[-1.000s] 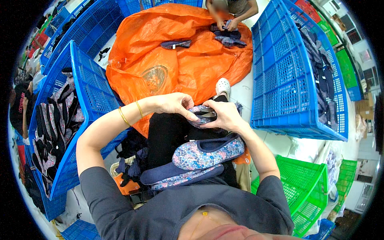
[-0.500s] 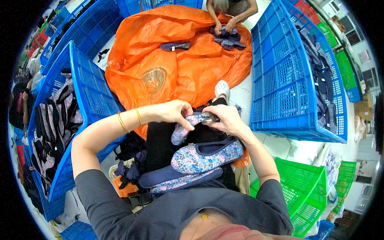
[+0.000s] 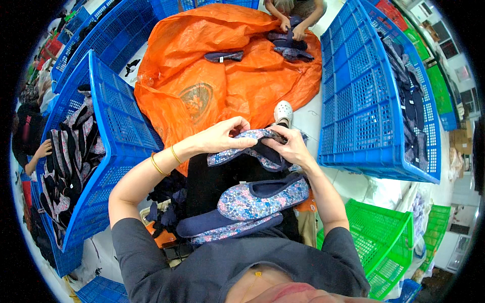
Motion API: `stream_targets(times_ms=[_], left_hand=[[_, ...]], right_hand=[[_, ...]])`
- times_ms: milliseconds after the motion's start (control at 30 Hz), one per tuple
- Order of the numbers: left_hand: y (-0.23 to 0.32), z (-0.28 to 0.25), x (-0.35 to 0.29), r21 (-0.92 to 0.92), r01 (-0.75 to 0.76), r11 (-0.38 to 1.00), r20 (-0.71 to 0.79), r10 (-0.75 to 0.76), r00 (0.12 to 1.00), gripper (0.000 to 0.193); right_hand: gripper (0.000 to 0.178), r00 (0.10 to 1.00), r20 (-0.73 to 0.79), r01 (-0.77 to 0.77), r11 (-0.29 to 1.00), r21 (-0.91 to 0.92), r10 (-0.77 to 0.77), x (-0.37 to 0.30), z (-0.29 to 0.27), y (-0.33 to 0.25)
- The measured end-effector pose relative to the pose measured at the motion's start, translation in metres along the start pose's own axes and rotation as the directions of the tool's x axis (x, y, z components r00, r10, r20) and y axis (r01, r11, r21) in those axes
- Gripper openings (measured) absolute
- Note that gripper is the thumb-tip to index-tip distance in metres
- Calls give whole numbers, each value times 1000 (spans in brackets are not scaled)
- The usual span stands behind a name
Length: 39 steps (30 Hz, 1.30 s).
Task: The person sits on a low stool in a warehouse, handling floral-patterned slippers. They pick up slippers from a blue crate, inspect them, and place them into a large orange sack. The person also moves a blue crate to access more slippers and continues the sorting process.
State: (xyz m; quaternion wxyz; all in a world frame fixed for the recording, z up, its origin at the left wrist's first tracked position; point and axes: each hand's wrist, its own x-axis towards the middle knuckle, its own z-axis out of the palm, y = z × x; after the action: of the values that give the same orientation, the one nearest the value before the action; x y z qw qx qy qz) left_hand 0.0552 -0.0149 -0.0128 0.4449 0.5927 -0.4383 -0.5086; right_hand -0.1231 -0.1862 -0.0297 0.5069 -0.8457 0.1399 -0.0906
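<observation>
A soft floral slipper point(image 3: 230, 157) with dark lining is held up between my hands, over my lap. My left hand point(image 3: 227, 137) pinches its edge between thumb and fingers. On the opposite side, my right hand point(image 3: 289, 146) grips the dark opening; its palm side is hidden. Just below, a finished-looking floral slipper point(image 3: 262, 201) with a navy opening rests on my lap. It lies against more slippers with navy soles point(image 3: 207, 222) and floral sides, stacked near my body.
An orange sheet point(image 3: 172, 65) covers the floor ahead, with navy slippers point(image 3: 225, 56) on it. Another person's hands point(image 3: 293, 30) handle dark pieces at its far edge. Filled blue crates point(image 3: 121, 121) point(image 3: 361, 96) flank me; green crates point(image 3: 376, 232) stand at lower right.
The slipper in my hands has been turned and spread wider, showing more dark lining. My left hand has moved slightly right and up. At the left crate, another person's hand has come into view.
</observation>
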Motion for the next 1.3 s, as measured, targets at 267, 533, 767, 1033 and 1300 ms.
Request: stream_targets(times_ms=[267,533,767,1033,1300], left_hand=[[-16,14,18,150,175,973,-234,-137,963,44],[-27,44,60,368,166,915,-479,34,877,51],[-10,40,62,324,348,880,-455,-177,873,63],[-20,30,35,281,167,945,-399,-44,916,49],[2,47,1,145,-239,960,-337,275,900,46]], right_hand=[[25,972,-17,-221,938,269,234,6,16,27],[47,939,-75,-269,851,451,337,-15,24,46],[75,973,-224,-137,908,-396,49,-32,18,-27],[29,948,-100,-280,941,191,302,-40,41,-50],[29,945,-251,-141,953,268,210,-38,9,-59]])
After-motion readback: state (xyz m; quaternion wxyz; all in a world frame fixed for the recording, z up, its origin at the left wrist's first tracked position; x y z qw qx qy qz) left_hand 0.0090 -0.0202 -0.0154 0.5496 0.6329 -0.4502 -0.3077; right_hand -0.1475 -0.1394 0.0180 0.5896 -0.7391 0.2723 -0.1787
